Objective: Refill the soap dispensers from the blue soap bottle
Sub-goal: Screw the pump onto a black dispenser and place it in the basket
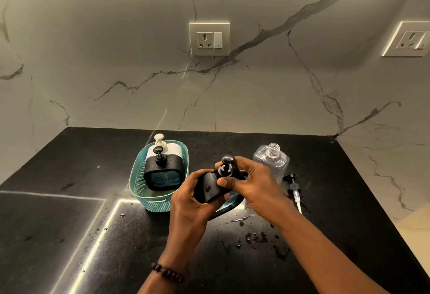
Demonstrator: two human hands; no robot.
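Above the black stone counter [69, 224] we see the left hand [190, 200] wrapped around a black square soap dispenser [209, 188], tilted, while the right hand [252, 183] pinches its black pump head [226, 165]. Left of them, a teal plastic basket [139, 184] holds a black-framed dispenser [162, 174] and a white dispenser [162, 146]. A clear uncapped plastic bottle [272, 160] stands just behind the right hand, with a loose pump [293, 189] lying beside it.
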